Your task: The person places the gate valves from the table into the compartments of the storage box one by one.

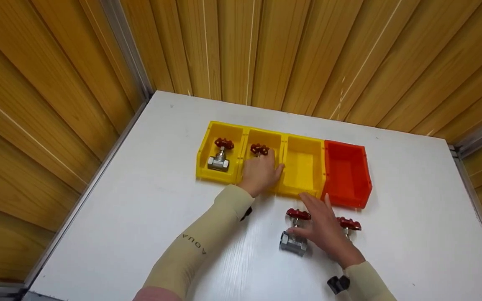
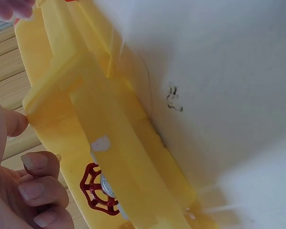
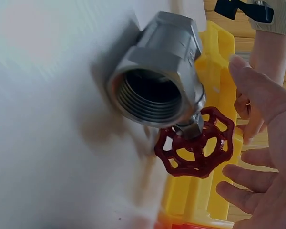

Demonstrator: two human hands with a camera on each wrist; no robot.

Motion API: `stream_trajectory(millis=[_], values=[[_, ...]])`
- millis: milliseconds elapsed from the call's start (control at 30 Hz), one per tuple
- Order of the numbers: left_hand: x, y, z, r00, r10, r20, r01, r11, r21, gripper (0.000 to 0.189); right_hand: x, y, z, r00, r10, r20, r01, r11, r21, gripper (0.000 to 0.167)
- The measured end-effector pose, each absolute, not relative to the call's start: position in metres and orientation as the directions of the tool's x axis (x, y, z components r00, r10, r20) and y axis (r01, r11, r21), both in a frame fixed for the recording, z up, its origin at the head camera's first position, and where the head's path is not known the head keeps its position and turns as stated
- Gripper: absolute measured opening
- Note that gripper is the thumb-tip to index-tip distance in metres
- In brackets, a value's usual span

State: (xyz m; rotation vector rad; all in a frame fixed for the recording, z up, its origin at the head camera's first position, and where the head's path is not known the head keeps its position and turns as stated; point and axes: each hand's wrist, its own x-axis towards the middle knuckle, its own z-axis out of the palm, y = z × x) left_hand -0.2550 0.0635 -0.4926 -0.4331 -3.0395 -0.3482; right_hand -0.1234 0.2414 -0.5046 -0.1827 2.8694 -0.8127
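My left hand (image 1: 262, 171) reaches over the second yellow bin, beside the red handwheel of a gate valve (image 1: 259, 149) whose body it hides. In the left wrist view the left fingers (image 2: 43, 191) curl loosely with nothing between them, and the thumb stands apart. Over the table, my right hand (image 1: 322, 221) has its fingers spread around a second gate valve (image 1: 294, 242), steel with a red handwheel. The right wrist view shows this valve's threaded opening close up, with a gap to the right fingers (image 3: 248, 179). Another gate valve (image 1: 349, 223) lies partly hidden behind the right hand.
In the leftmost yellow bin (image 1: 201, 167) rests a gate valve (image 1: 220, 156). To the right of the second bin are a third yellow bin (image 1: 301, 167) and a red bin (image 1: 347, 171), joined in a row on the white table (image 1: 140, 209). Wood-patterned walls (image 1: 266, 54) enclose the table's back and sides.
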Motion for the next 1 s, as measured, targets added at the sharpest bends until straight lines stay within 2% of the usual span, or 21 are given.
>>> stream_trajectory(millis=[300,567,767,1000], values=[[-0.253,0.067,-0.492,-0.960,0.264,0.096,0.278,0.939,0.201,0.048,-0.109,0.243,-0.517,-0.980,-0.190,-0.064,-0.140,0.874,-0.465,0.107],[-0.252,0.072,-0.495,-0.951,0.291,0.108,0.305,0.941,0.149,0.053,-0.095,0.243,-0.523,-0.980,-0.189,-0.068,-0.135,0.871,-0.473,0.119],[-0.252,0.077,-0.497,-0.951,0.288,0.113,0.303,0.941,0.152,0.054,-0.090,0.241,-0.525,-0.980,-0.170,-0.100,-0.109,0.888,-0.446,0.127],[-0.251,0.084,-0.497,-0.949,0.301,0.096,0.312,0.943,0.120,0.055,-0.087,0.236,-0.527,-0.982,-0.178,-0.065,-0.138,0.905,-0.403,0.133]])
